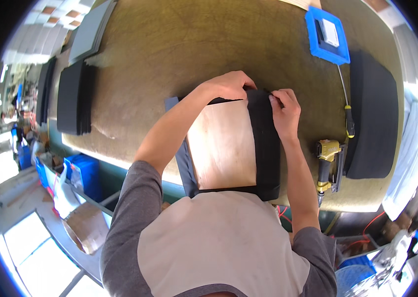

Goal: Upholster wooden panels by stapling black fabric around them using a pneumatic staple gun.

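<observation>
A pale wooden board (225, 143) lies flat in front of me at the near edge of the table. Black fabric (267, 148) is folded over its edges, with a broad strip along the right side. My left hand (231, 85) reaches across to the far edge, its bent fingers closed on the fabric close to the far right corner. At that corner, my right hand (286, 110) pinches the fabric between thumb and fingers. Some of the left fingertips are hidden behind the hand and the cloth.
To the right lie a gold and black staple gun (326, 163), a screwdriver (349, 119) with a yellow and black handle, and a large black sheet (374, 119). A blue tray (340, 52) stands far right. Black sheets (70, 99) are stacked at left, grey panels (90, 32) beyond.
</observation>
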Tool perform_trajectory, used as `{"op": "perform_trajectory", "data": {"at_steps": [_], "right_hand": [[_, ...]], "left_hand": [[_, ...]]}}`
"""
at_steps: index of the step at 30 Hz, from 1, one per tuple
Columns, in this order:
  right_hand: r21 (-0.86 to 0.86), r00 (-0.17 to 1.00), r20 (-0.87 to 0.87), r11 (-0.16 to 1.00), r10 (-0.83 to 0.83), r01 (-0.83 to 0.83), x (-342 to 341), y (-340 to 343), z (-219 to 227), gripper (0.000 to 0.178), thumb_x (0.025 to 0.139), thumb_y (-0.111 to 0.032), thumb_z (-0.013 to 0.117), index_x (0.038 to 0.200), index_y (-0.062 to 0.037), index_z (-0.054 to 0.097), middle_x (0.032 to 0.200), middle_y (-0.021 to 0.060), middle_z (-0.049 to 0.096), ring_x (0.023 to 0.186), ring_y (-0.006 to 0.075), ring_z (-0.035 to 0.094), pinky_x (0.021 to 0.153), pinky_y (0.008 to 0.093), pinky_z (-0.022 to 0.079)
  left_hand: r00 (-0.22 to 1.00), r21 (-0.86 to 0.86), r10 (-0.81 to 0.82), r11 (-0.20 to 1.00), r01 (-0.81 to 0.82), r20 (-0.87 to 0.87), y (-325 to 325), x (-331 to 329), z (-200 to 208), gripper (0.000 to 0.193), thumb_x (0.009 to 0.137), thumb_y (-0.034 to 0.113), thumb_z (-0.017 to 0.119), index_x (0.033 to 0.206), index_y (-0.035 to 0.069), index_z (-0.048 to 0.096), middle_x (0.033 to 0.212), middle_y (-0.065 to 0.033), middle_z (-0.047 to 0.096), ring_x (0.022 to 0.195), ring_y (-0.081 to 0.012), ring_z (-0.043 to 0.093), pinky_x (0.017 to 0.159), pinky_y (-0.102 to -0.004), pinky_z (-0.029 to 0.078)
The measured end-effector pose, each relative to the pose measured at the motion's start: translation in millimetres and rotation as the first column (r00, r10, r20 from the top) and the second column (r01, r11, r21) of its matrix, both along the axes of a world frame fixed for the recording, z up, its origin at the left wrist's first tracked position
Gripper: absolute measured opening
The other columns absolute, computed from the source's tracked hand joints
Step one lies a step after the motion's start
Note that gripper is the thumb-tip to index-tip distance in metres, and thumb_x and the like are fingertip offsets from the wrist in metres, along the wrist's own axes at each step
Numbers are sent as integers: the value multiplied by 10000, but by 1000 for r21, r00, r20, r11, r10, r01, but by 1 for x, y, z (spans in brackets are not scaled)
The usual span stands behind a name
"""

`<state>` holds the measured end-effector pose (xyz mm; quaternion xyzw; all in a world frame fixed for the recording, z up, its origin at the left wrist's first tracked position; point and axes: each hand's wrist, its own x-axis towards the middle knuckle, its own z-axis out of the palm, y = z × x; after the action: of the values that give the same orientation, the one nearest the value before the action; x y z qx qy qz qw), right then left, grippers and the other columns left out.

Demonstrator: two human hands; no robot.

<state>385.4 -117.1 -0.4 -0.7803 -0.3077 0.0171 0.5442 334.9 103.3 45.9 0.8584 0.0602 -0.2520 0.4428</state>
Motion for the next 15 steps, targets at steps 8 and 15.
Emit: {"op": "perform_trajectory", "data": {"at_steps": [8,15], "right_hand": [[-115,983,115,981,-144,157,-24,1,-17,241,834,70,719,1062,-6,721,1094,134,612,923,300,655,734,383,559],[-215,954,299,972,-23,91,-23,-1,-22,278,742,115,703,990,-4,745,1069,123,626,960,324,627,808,400,543]], "left_hand": [[963,-109,227,971,-213,144,-25,10,-40,204,947,189,697,1071,38,757,1021,-149,748,873,-271,721,766,-378,548],[766,14,60,996,-90,640,-43,-12,-54,89,910,33,699,986,45,743,864,-96,669,810,-288,683,692,-369,537]]}}
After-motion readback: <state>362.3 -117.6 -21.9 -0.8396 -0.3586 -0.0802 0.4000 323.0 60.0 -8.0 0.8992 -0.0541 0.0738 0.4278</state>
